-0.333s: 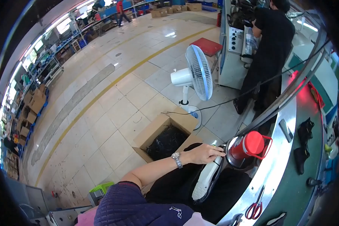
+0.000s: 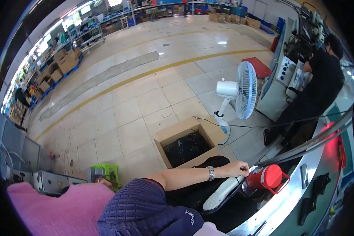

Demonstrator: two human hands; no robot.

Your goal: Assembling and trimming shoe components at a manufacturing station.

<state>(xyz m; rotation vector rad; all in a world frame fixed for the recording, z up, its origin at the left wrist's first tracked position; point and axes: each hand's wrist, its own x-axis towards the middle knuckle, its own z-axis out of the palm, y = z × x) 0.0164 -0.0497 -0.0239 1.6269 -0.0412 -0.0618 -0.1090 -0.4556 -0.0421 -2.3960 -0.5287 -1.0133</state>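
My left hand (image 2: 236,169), with a metal watch on the wrist, reaches across my lap. Its fingers are closed in a pinch on the far end of a dark shoe (image 2: 220,196), whose white sole faces up. The shoe lies slantwise over my black-clad legs. Just beyond my fingertips stands a red jug (image 2: 257,180) with a red lid and a looped handle, close to the edge of the metal bench (image 2: 281,204). My right hand does not show.
A cardboard box (image 2: 161,153) holding black scraps sits on the floor ahead. Behind it stands a white fan (image 2: 246,90) with a trailing cable. Dark shoe pieces (image 2: 320,185) and a phone (image 2: 304,176) lie at right. A person in black (image 2: 322,74) works at a machine.
My view has swung to the left, so the fan, box and jug sit farther right. More of a pink garment shows at lower left. My left hand keeps its pinch on the shoe.
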